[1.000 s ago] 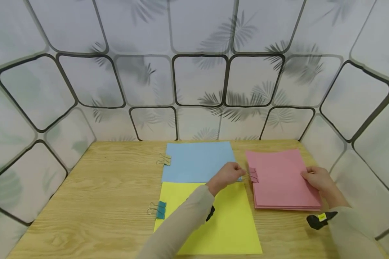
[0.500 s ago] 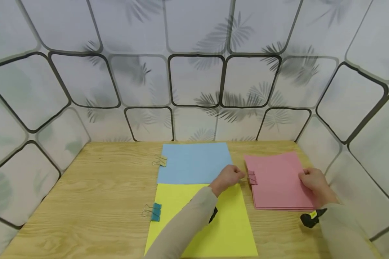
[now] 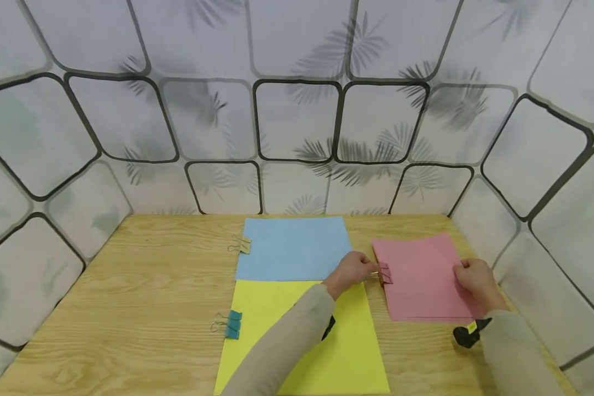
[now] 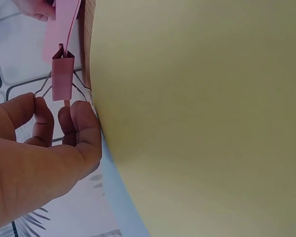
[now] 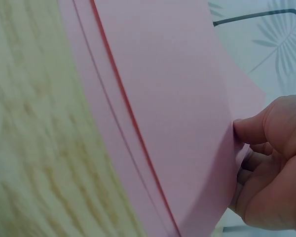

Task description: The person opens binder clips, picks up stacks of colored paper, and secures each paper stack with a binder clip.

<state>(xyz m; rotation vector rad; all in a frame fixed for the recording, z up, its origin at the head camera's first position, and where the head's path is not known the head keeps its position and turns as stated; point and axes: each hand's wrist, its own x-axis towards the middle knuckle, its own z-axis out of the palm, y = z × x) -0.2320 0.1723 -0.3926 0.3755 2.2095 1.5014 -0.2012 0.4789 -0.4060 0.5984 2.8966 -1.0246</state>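
A pink binder clip sits on the left edge of a stack of pink paper. My left hand holds the clip by its wire handles, thumb on one handle and fingers at the other in the left wrist view. On the stack's right edge, my right hand pinches the sheets, thumb on top and fingers beneath, as the right wrist view shows. The pink sheets look slightly fanned along their near edge. Under my left forearm lies yellow paper, with blue paper behind it.
A teal binder clip is on the left edge of the yellow paper. A pale yellow clip is on the blue paper's left edge. All lie on a wooden table, with a patterned wall covering at the back and sides.
The pink stack has come slightly closer to my left hand and tilted a little, with the clip still at its left edge. Both hands keep their holds. The head view has shifted slightly.
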